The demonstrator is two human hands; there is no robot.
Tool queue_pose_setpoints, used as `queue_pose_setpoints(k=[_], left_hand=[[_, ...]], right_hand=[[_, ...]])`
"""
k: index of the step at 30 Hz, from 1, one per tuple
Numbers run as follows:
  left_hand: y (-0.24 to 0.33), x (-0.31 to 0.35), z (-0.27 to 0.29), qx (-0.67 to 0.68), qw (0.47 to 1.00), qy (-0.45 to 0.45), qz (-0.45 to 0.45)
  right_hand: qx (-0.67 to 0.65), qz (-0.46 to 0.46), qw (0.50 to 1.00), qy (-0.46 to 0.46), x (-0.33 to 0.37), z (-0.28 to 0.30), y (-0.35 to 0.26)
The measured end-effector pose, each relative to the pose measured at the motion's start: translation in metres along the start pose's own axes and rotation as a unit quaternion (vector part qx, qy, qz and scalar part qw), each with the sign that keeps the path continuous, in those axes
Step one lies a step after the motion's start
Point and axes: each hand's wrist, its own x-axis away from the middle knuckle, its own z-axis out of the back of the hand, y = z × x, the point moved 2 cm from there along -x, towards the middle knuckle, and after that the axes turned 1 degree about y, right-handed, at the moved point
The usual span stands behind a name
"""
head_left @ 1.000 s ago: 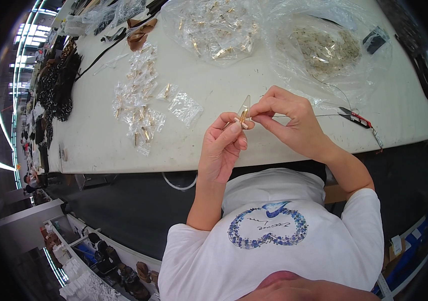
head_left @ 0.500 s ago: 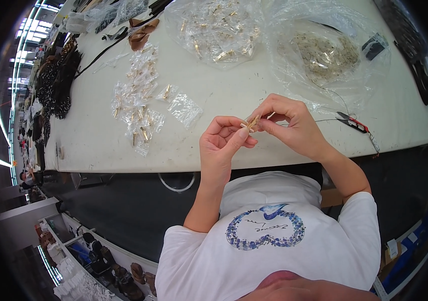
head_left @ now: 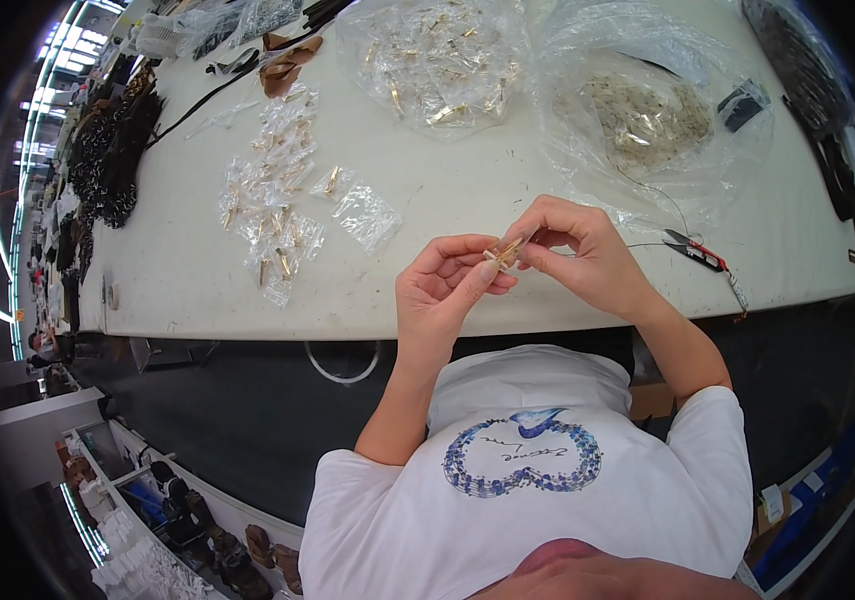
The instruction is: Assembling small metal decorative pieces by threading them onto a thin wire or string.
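Observation:
Above the near edge of the table, my left hand pinches a small clear plastic bag with gold-coloured slender pieces in it. My right hand grips the same bag from the other side, thumb against fingers. To the left lies a loose heap of similar small bags with gold pieces. A flat small bag sits beside that heap. Farther off is a large clear bag full of such little bags. Red-and-black thread snips rest right of my right hand.
A large open clear bag with a tangled tan mass stands at the far right, a dark thread trailing from it. Black patterned material is piled on the left edge. Brown scraps lie at the back. Shelving stands lower left.
The small bag has tilted between my fingers, and its clear film and gold pieces show more plainly. My right hand has shifted slightly down. The whole view has moved a little.

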Motion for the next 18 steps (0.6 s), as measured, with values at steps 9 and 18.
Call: queue_pose_setpoints(k=[9, 18], left_hand=[[-0.006, -0.002, 0.003, 0.027, 0.999, -0.013, 0.038], [-0.023, -0.001, 0.005, -0.027, 0.999, -0.019, 0.030]], right_hand=[[-0.196, -0.046, 0.980, 0.004, 0.000, -0.001, 0.004], [0.107, 0.077, 0.991, 0.034, 0.006, -0.010, -0.001]])
